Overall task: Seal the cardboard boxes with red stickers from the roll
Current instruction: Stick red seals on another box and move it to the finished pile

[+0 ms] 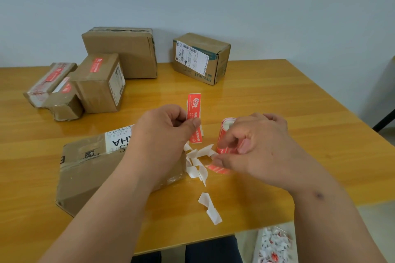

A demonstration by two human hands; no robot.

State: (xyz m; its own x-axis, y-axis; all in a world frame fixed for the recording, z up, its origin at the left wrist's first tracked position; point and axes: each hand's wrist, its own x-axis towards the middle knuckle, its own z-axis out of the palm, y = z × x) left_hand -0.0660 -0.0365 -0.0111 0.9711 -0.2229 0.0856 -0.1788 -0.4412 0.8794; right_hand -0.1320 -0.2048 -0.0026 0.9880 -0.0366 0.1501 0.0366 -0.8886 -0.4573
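Item: red sticker (194,111), thin, limp, tacky I judge, pinched low by my left hand (164,132) above the near box (89,168); my right hand (254,147) grips the roll (224,136); best held by edges.

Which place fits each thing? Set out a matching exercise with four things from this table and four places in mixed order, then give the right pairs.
Things:
1. red sticker
2. sticker roll
3. HYNAUT box
4. white backing strip

Places:
A. far side of the table, by the wall
B. lying alone near the table's front edge
C. pinched in the left hand
D. standing upright at the right hand

Pairs: 1-C, 2-D, 3-A, 4-B
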